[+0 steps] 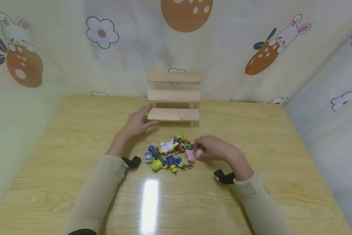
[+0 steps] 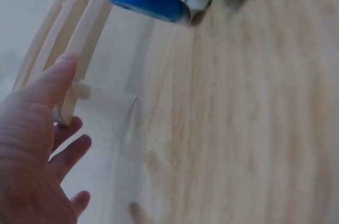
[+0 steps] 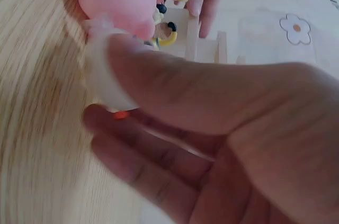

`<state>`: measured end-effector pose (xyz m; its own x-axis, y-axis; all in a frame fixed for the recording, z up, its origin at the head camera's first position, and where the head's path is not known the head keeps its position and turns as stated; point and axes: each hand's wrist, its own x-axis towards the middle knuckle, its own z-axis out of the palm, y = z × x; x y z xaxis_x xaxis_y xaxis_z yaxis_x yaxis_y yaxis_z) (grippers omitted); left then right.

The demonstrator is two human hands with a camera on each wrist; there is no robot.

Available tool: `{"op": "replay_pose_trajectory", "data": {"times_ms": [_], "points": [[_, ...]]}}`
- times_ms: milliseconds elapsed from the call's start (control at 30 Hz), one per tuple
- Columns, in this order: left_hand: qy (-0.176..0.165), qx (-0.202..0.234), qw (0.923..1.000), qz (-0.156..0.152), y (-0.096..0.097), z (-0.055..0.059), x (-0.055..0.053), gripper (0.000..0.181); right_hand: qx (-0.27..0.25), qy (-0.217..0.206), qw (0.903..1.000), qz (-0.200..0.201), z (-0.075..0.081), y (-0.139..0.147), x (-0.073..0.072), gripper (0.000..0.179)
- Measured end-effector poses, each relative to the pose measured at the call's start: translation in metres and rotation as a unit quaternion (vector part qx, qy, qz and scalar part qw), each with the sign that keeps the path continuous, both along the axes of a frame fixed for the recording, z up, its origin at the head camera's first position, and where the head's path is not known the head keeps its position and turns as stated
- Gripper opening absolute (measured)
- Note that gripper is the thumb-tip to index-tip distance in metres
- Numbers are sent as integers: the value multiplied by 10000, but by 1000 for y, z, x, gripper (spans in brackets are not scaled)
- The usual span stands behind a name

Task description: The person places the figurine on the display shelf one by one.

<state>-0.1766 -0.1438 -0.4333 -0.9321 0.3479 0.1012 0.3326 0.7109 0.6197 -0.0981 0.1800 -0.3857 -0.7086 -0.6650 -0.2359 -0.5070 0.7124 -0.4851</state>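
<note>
A three-tier wooden display stand (image 1: 173,114) stands at the back of the table. My left hand (image 1: 139,122) is at the left end of its lowest step; in the left wrist view the thumb (image 2: 55,78) and fingers hold that end. My right hand (image 1: 218,150) pinches a small white figurine (image 3: 108,70) between thumb and fingers, at the right side of a pile of toy figures. A bit of orange shows under it, and the rest of its shape is hidden. Beside it lies a pink figurine (image 1: 190,156).
Several colourful figures lie close together before the stand, among them a blue and yellow one (image 1: 171,163), a green and yellow one (image 1: 157,164) and a white and yellow one (image 1: 168,147). A printed curtain (image 1: 129,65) hangs behind the wooden table (image 1: 193,202).
</note>
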Motion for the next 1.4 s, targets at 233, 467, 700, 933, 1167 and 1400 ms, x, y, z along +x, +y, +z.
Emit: {"op": "replay_pose_trajectory", "data": {"times_ms": [233,467,700,933,1167,1400], "points": [[-211,860,9959,178,3,-8,-8,79,-856,572,9943,-282,-3,10,-7,25],[-405,1089,9922,440,-1,-7,-1,74,-2497,-354,9624,-1012,-10,9,-15,30],[-399,1240,9909,343,0,-7,1,73,-3803,-1337,9044,-1402,-14,14,-20,42],[-437,1295,9899,373,0,-5,4,73,-4161,-1153,8825,-1863,-7,16,-19,44],[-437,1268,9904,330,-1,-6,5,75,-3946,-898,8879,-2188,-7,15,-17,33],[-401,1262,9905,360,0,-5,6,74,-3729,-784,9012,-2066,6,4,-3,29]]}}
